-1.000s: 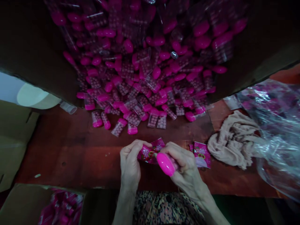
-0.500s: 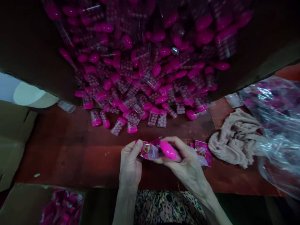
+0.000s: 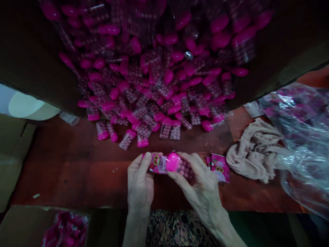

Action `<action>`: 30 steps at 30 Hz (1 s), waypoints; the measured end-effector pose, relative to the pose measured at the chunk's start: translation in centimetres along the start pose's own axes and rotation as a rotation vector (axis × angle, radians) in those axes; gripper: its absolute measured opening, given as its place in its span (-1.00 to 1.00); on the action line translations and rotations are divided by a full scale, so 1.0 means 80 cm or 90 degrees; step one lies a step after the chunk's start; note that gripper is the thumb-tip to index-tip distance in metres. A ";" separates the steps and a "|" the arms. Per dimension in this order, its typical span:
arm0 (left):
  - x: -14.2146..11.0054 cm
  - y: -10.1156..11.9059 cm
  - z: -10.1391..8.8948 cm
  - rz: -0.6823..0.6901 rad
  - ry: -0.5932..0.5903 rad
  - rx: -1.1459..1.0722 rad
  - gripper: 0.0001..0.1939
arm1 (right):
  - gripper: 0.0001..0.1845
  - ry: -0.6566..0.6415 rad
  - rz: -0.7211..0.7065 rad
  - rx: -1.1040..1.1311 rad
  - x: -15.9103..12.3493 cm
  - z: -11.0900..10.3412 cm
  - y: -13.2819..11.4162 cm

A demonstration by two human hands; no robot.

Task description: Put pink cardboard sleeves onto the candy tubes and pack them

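Note:
Between the thumb and fingers of my left hand (image 3: 141,181) is a printed pink wrapper sleeve (image 3: 157,164), partly see-through. My right hand (image 3: 203,178) grips a clear candy container (image 3: 185,168) full of small round balls, its glossy pink cap (image 3: 173,162) pointing left. The cap meets the right end of the sleeve; whether it is inside the opening I cannot tell. Right of my right hand, more printed pink sleeves (image 3: 219,166) lie on the table.
A big heap of pink-capped containers (image 3: 154,92) spills from a dark box (image 3: 277,44) onto the red-brown table (image 3: 77,164). To the right are a crumpled cloth (image 3: 257,151) and clear plastic bags (image 3: 305,137). A cardboard box (image 3: 23,223) with pink packs sits lower left.
My right hand has turned the container so its cap now faces left against the sleeve, with the balls showing. My left hand still holds the sleeve. The whole view has shifted slightly.

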State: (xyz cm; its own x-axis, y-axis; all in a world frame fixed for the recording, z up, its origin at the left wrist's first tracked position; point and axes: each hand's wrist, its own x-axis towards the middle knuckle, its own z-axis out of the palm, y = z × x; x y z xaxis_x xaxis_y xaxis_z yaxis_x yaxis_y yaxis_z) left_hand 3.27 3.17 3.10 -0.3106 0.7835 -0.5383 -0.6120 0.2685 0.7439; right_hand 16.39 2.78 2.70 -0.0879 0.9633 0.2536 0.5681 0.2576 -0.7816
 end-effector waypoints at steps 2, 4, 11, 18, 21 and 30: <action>-0.001 0.000 0.000 0.021 -0.001 0.013 -0.82 | -0.66 -0.006 -0.033 0.002 0.001 -0.002 0.000; 0.000 0.001 0.000 0.041 0.003 0.021 -0.82 | -0.63 -0.025 -0.061 0.004 0.003 -0.006 0.002; 0.004 0.003 -0.005 0.030 -0.098 0.074 -0.85 | -0.65 -0.139 -0.103 0.039 0.009 -0.019 0.012; 0.010 0.007 -0.013 0.006 -0.186 0.105 -0.82 | -0.56 -0.087 -0.079 0.044 0.004 -0.014 0.016; 0.010 0.004 -0.013 0.042 -0.155 0.086 -0.81 | -0.55 -0.064 -0.067 0.014 0.002 -0.008 0.013; 0.003 -0.011 -0.004 0.089 -0.045 0.106 -0.43 | -0.55 -0.021 -0.082 -0.014 0.005 0.003 0.019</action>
State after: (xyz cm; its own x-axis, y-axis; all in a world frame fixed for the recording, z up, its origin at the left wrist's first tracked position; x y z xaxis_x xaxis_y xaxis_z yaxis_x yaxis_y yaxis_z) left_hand 3.51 2.90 2.18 -0.3282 0.8557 -0.4001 -0.4360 0.2385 0.8678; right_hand 16.99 3.60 1.49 -0.1883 0.9245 0.3313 0.5682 0.3778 -0.7311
